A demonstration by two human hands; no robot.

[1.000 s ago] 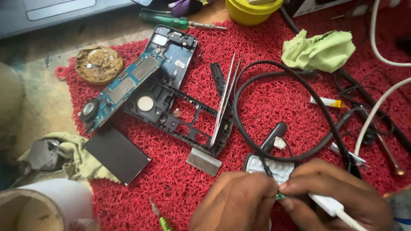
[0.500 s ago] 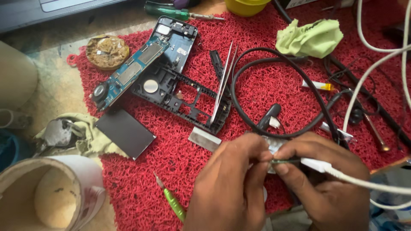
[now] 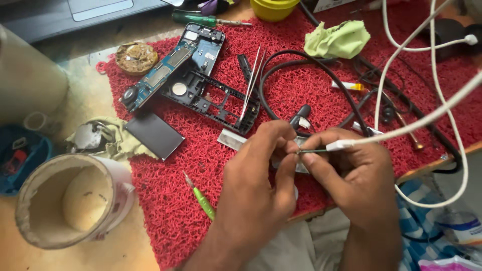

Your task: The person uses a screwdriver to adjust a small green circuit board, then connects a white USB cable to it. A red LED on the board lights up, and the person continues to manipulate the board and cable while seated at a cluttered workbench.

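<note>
Red looped matting [image 3: 165, 200] covers most of the desk in the head view, likely so small parts do not roll away. A stripped phone frame [image 3: 211, 98] with its circuit board [image 3: 160, 75] lies toward the far left corner of the mat, tweezers [image 3: 251, 83] propped across the frame's right end and a dark flat panel [image 3: 154, 134] just beside its near side.

Both hands meet over the mat's near edge, raised off it, probably to keep fine work steady and close to the eye. The left hand [image 3: 256, 185] comes up from the near edge, its grip closed, thumb and forefinger pinching the tip of a thin dark wire end [image 3: 311, 150]. The right hand [image 3: 351, 175] curls inward, its grip closed on the white cable [image 3: 416, 120] where that wire emerges; the cable then arcs away to the far right. A green screwdriver [image 3: 201, 196] lies on the mat, just left of the left wrist.
</note>
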